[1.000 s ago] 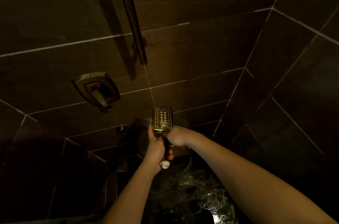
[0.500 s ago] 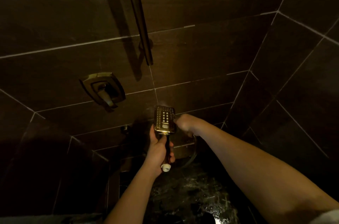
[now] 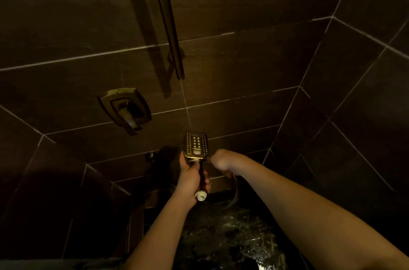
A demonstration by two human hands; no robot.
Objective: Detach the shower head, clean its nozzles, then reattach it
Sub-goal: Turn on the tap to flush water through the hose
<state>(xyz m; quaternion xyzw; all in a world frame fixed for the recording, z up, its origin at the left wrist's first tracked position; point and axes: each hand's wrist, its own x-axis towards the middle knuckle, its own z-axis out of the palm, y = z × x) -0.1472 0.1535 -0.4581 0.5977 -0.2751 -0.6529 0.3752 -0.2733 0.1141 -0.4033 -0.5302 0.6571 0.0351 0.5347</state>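
Head view, and it is dim in here: one shower head (image 3: 195, 145), two hands, one hose (image 3: 235, 194), one wall valve, one slide bar. The left hand (image 3: 192, 179) has its grip wrapped tight around the handle of the shower head, thumb up near the base of the spray face, fingers (image 3: 207, 181) curled round the far side. The shower head stands upright in front of the dark tiled wall (image 3: 232, 66), its gold rectangular face turned toward the camera, rows of nozzles catching the light. At the bottom of the handle, just under the left hand, a white threaded end (image 3: 201, 196) sticks out bare, with nothing screwed onto it. The right hand (image 3: 222, 159) sits just beside the right edge of the spray face, grip clenched into a fist; whether it touches the head or pinches something small I cannot tell, it is too dark. Below the right wrist the hose curves down in a loose loop toward the wet, dark marbled floor (image 3: 221, 241). Up left on the wall, well apart from the hands, is the square gold valve (image 3: 125, 108) with its lever handle. The slide bar (image 3: 168, 22) runs down the wall above, ending over the shower head.
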